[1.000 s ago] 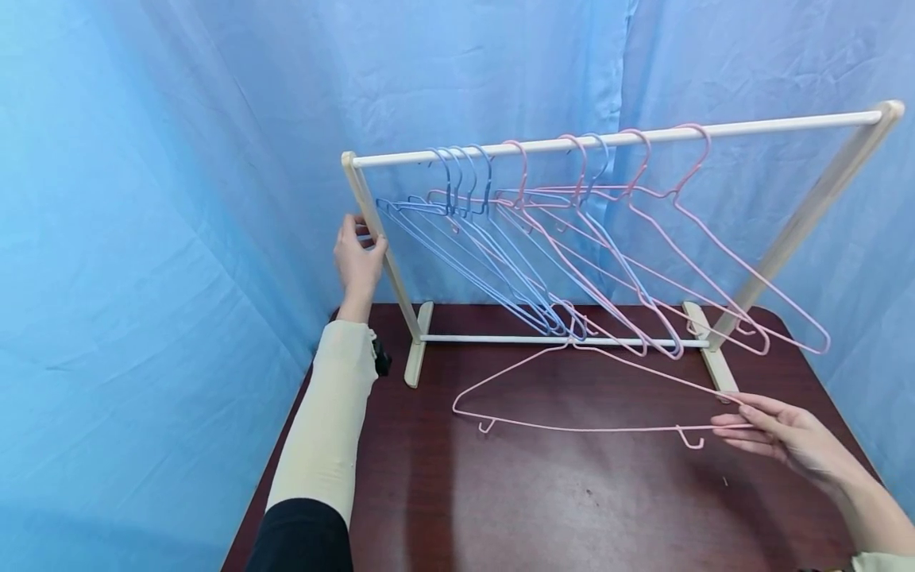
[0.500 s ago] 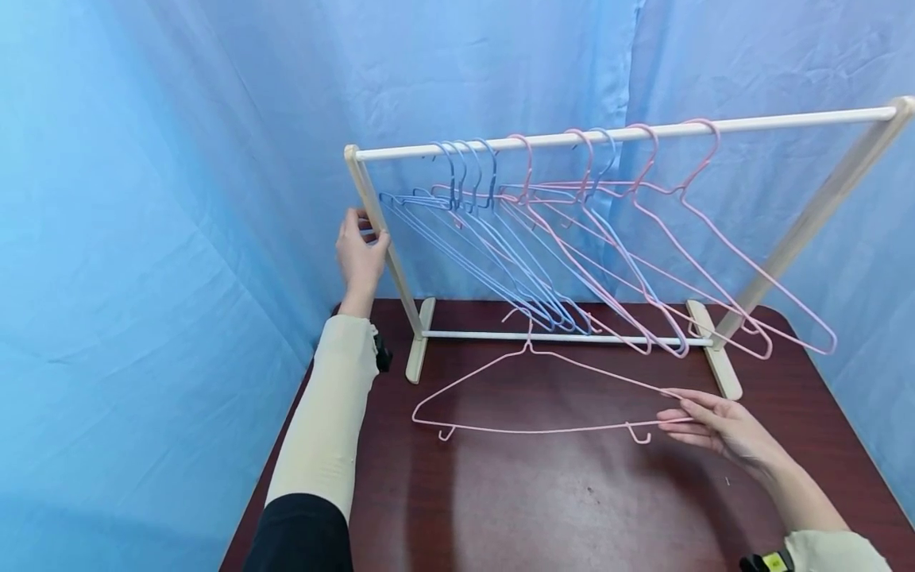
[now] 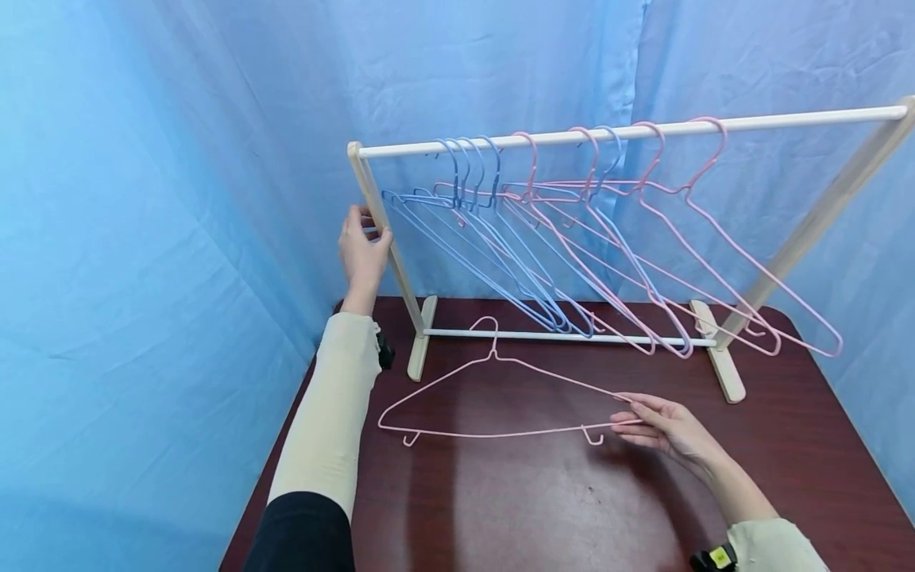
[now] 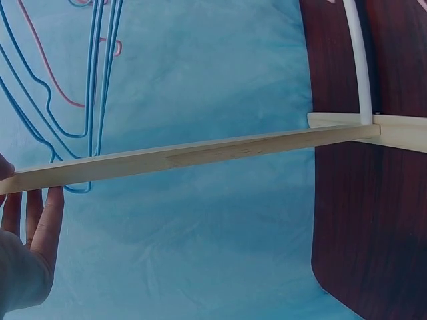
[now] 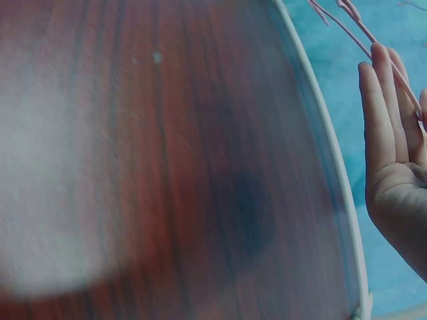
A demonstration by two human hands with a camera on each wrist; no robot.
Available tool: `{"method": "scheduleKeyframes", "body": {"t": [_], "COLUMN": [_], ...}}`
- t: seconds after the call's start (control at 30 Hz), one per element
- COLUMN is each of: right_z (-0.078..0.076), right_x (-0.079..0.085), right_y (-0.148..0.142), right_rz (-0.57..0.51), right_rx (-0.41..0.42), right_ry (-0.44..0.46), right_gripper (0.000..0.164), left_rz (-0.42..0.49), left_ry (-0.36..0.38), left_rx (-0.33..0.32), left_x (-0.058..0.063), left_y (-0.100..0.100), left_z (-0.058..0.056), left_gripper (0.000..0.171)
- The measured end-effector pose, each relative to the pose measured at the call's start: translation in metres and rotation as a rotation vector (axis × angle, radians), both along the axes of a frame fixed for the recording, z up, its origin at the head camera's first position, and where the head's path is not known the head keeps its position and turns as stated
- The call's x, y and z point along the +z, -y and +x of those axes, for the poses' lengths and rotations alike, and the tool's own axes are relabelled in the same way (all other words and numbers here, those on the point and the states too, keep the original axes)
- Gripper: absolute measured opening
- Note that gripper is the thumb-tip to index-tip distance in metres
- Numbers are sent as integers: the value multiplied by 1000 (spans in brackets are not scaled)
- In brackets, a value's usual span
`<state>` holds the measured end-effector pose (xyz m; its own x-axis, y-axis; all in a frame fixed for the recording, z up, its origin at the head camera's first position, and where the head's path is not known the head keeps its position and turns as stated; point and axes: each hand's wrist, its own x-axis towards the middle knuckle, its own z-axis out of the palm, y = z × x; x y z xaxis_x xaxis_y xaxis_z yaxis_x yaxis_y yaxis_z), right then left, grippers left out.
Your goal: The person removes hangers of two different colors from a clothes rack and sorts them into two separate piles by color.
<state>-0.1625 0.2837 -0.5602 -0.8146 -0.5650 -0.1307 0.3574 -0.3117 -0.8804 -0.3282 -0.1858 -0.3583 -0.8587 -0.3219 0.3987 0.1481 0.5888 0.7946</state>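
Blue curtain (image 3: 179, 238) fills the background behind and to the sides. In front of it is one dark red-brown table (image 3: 529, 492), carrying one white-and-wood rack (image 3: 786, 121). The rack has two posts, a left post (image 3: 403, 278) and a right post (image 3: 822, 218), each on one foot; two white rods join them, a top rail and a lower bar (image 3: 457, 333).

Nine hangers hang from the top rail: five blue hangers (image 3: 498, 171) and four pink hangers (image 3: 725, 139). From the left they run four blue, two pink, one blue, two pink. A tenth, the held pink hanger (image 3: 493, 436), is over the table in front of the rack, its hook pointing up and overlapping the lower bar in the head view.

Two cream sleeves show, the left sleeve (image 3: 318, 421) meeting black cloth higher up. The right hand (image 3: 668, 429) has its grip pinching the right end of the held pink hanger, thumb against extended fingers. The left hand (image 3: 363, 250) has its grip pinching the left post between thumb and fingers.

Smallest are the two little hooks (image 3: 411, 439) below the held pink hanger's bottom bar.
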Motion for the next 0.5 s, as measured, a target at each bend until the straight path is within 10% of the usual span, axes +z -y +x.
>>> {"method": "scheduleKeyframes", "body": {"t": [0.5], "right_z": [0], "right_x": [-20], "right_y": [37], "right_rz": [-21], "right_rx": [21], "right_ry": [72], "right_gripper": [33], "left_rz": [-11], "left_ry": [-4], "left_rx": [4], "left_x": [-1], "left_y": [0], "left_z": [-1], "left_gripper": [31]}}
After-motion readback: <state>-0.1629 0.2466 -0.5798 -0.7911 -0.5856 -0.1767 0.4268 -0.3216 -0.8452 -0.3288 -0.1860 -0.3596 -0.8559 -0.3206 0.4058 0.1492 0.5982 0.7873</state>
